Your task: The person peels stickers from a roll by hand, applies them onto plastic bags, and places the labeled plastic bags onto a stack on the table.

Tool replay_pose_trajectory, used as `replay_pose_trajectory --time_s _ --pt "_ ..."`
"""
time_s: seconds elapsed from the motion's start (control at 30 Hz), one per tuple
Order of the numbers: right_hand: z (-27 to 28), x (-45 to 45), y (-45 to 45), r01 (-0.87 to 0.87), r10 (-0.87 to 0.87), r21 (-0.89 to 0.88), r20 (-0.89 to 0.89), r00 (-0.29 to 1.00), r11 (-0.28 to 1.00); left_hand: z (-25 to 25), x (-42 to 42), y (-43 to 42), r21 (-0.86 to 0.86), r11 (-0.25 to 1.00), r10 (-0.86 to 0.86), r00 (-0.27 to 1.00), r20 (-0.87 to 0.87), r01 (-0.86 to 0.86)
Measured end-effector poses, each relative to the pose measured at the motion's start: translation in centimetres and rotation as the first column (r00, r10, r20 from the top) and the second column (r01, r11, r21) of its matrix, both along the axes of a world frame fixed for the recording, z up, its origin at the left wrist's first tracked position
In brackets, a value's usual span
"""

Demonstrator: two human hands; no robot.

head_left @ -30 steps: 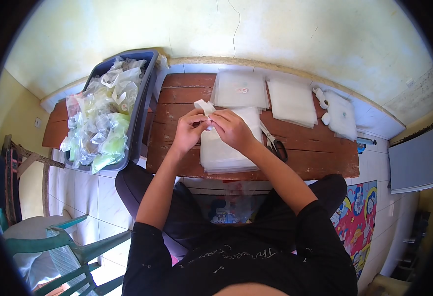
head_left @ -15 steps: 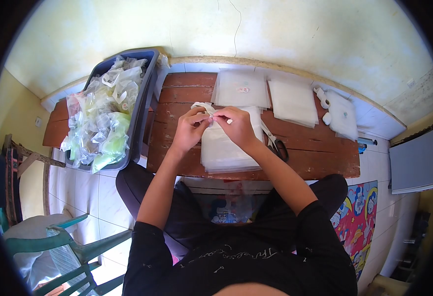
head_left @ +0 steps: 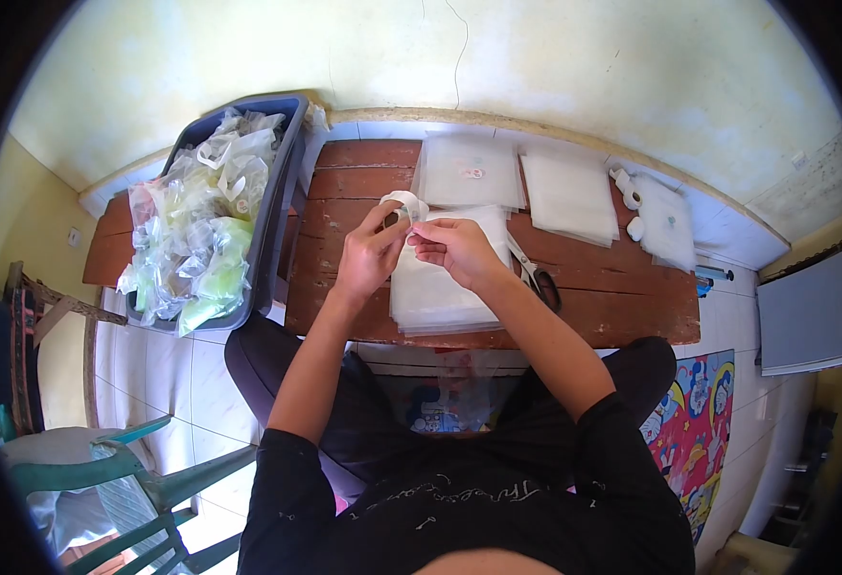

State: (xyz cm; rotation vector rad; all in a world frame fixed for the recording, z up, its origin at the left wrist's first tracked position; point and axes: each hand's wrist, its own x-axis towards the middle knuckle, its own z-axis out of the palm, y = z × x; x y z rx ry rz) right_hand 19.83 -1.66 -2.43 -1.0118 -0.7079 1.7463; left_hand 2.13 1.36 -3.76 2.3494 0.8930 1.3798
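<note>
A white ring-shaped roll of tape or labels is held in my left hand, its fingers closed on the near side. Thumb and fingertips of my right hand are pinched together beside it; whatever lies between them is too small to make out. Both hands are over a stack of clear plastic sheets or bags on the brown wooden table. Just right of this stack lie scissors with dark handles.
Further stacks of clear plastic lie along the table's back, one bearing a small red-and-white label. Another white roll sits at the right. A dark tub heaped with crumpled plastic bags stands left; a green chair is lower left.
The white roll has lifted and turned, showing more of its ring above my left hand. My right hand has shifted slightly down, and its fingers have changed their pose.
</note>
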Motion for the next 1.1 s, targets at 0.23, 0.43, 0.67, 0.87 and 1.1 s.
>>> replay_pose_trajectory --time_s 0.23,0.43,0.67,0.87,1.1 --pt "-0.8 0.3 0.1 0.036 -0.04 -0.042 -0.09 0.995 0.998 -0.2 0.4 -0.1 0.071 0.997 -0.04 0.999 -0.003 0.04" --pt "-0.6 0.2 0.1 0.077 -0.081 -0.046 -0.103 0.991 0.996 -1.7 0.7 -0.2 -0.009 1.0 -0.024 0.998 0.066 0.025" --pt "-0.9 0.2 0.2 0.068 -0.067 0.003 -0.092 0.993 0.998 -1.8 0.7 0.0 0.0 0.999 -0.038 0.996 0.076 0.038" --pt "-0.9 0.2 0.2 0.12 -0.116 0.066 -0.055 0.992 0.991 -1.3 0.3 1.0 0.01 0.998 0.059 0.997 0.045 -0.059" --pt "-0.9 3.1 -0.1 -0.047 -0.007 0.209 0.252 0.968 0.977 -3.0 -1.3 3.3 -0.034 0.954 0.294 0.953 -0.066 -0.297"
